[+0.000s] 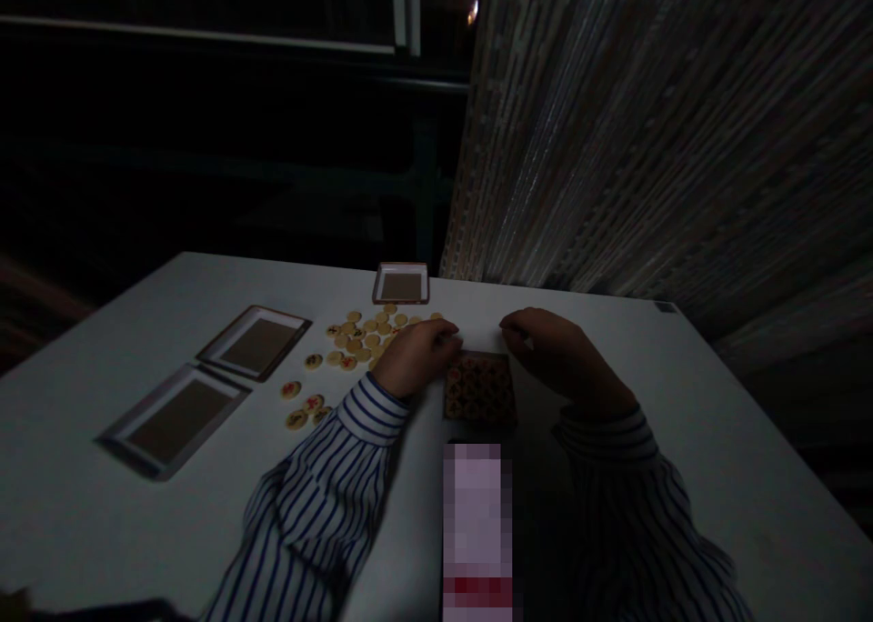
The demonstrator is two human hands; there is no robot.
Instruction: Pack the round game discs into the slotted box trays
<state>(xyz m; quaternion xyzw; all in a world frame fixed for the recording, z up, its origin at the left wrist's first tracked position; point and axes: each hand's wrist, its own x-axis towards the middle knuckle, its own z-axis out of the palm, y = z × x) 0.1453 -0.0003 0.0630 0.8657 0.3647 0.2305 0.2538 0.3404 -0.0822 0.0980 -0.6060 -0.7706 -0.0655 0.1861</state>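
Note:
My left hand (421, 356) is above the left corner of a small square box (479, 390). Its fingers curl in against the thumb, and whatever they may hold is hidden. Round pieces with markings fill the box in rows; one near its far left corner has a reddish mark. Beyond the box's far right corner is my right hand (556, 351), also curled, with its fingertips bent toward the thumb and anything inside not visible. Loose Chinese chess pieces (347, 363), pale discs with red or dark characters, lie scattered left of my left hand, some face down.
A shallow tray (401, 286) lies near the table's far edge. Two more, a brown-rimmed tray (255, 342) and a silvery tray (174, 419), lie at the left. A blurred-out upright object (477, 522) is close to me. Ribbed hanging material (614, 149) borders the white table (716, 440) behind.

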